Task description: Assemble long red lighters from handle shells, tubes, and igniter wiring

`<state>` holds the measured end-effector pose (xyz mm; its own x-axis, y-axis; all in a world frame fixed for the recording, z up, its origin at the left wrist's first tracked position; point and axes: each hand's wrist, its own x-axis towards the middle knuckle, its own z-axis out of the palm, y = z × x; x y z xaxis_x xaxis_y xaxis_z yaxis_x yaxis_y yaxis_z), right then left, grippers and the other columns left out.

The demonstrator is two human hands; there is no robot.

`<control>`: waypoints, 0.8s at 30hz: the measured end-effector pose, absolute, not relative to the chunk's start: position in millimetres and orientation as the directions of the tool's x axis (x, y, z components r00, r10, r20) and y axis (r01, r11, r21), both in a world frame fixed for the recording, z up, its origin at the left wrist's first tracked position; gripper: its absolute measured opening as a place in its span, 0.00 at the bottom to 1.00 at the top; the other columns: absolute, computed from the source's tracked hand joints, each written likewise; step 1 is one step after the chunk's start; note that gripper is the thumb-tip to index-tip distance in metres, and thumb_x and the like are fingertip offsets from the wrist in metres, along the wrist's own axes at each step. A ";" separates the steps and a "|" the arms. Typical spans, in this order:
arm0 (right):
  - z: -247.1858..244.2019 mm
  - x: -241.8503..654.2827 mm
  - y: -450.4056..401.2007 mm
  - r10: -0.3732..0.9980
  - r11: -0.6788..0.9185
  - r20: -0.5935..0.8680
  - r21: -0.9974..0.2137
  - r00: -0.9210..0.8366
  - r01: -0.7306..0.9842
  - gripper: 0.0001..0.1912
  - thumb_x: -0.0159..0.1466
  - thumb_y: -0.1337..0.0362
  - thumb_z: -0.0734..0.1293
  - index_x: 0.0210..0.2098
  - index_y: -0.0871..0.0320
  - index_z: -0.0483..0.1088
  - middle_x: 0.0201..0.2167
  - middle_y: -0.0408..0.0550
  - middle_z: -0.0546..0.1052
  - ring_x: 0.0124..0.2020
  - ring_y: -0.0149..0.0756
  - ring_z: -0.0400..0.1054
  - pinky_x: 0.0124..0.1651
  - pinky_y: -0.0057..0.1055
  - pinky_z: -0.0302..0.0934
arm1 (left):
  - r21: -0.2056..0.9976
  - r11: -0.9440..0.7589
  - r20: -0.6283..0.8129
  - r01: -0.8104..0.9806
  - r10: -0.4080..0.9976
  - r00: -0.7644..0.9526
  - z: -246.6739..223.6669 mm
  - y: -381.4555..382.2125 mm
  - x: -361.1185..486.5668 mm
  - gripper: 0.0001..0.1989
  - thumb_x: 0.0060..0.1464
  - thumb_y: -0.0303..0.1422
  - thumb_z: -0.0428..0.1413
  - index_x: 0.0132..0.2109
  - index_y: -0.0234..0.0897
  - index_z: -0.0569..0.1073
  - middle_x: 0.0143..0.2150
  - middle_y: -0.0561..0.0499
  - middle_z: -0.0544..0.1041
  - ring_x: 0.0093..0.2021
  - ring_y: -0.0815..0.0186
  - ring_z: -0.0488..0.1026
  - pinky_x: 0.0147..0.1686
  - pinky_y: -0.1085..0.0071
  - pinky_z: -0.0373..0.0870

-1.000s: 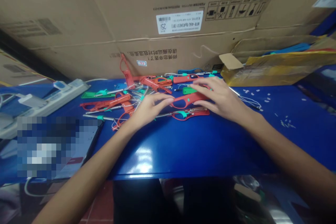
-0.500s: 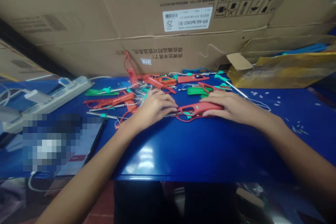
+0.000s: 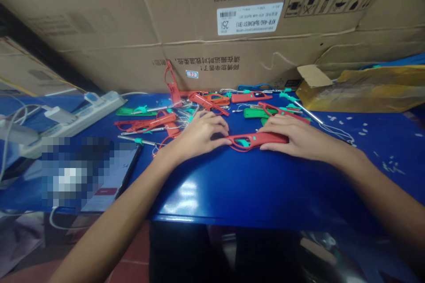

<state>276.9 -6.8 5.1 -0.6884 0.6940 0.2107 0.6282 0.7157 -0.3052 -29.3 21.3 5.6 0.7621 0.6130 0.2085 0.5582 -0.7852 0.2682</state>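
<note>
While the forearms reach in from the lower corners, both hands meet at one red lighter handle (image 3: 265, 138), which lies crosswise between them just above the blue tabletop (image 3: 239, 190), near its front edge. The left hand (image 3: 199, 135) has its thumb and fingertips drawn together at the narrow end, pinching the tip beside the looped guard; whatever lies under the palm is hidden. The right hand (image 3: 295, 135) clasps the broad end, thumb on the near side and fingers over the far side. A teal trigger (image 3: 244, 143) shows inside the loop (the one bright spot on that red shape).

Just beyond the right hand's fingers are a green handle (image 3: 254, 113) and another red shell (image 3: 282, 111), with a metal tube (image 3: 308, 111) slanting toward white scraps (image 3: 347, 120) on the right. Past the left hand spreads a tangle of red casings (image 3: 144, 124), tubes and thin white wires; one upright red casing (image 3: 172, 83) leans at the big carton (image 3: 186, 13) behind. A yellow-taped cardboard box (image 3: 368, 93) sits at the right rear, and a white power strip (image 3: 71, 124) runs along the left side.
</note>
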 end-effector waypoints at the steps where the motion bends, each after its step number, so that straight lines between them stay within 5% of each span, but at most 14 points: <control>1: 5.2 277.0 -6.7 0.693 0.716 0.209 -0.308 -0.690 0.626 0.20 0.68 0.46 0.66 0.49 0.53 0.77 0.47 0.53 0.79 0.50 0.48 0.73 0.55 0.46 0.64 | 0.270 -0.789 0.210 0.552 0.608 0.766 6.1 20.9 -29.4 0.11 0.63 0.43 0.61 0.43 0.42 0.81 0.50 0.51 0.80 0.51 0.58 0.71 0.59 0.58 0.56; 12: 3.0 270.0 -8.8 0.712 0.684 0.144 -0.363 -0.687 0.633 0.21 0.68 0.45 0.66 0.47 0.53 0.77 0.47 0.53 0.78 0.49 0.48 0.72 0.52 0.46 0.66 | 0.284 -0.805 0.194 0.521 0.580 0.791 1.2 24.5 -32.2 0.13 0.61 0.46 0.63 0.40 0.41 0.80 0.48 0.52 0.81 0.49 0.60 0.75 0.55 0.58 0.58; 24: -8.3 269.3 -3.8 0.693 0.710 0.169 -0.328 -0.701 0.623 0.23 0.69 0.46 0.65 0.56 0.52 0.76 0.49 0.54 0.77 0.51 0.49 0.72 0.53 0.46 0.68 | 0.282 -0.798 0.172 0.533 0.589 0.790 5.7 22.9 -33.8 0.12 0.62 0.44 0.62 0.39 0.40 0.79 0.48 0.51 0.81 0.48 0.59 0.76 0.55 0.57 0.60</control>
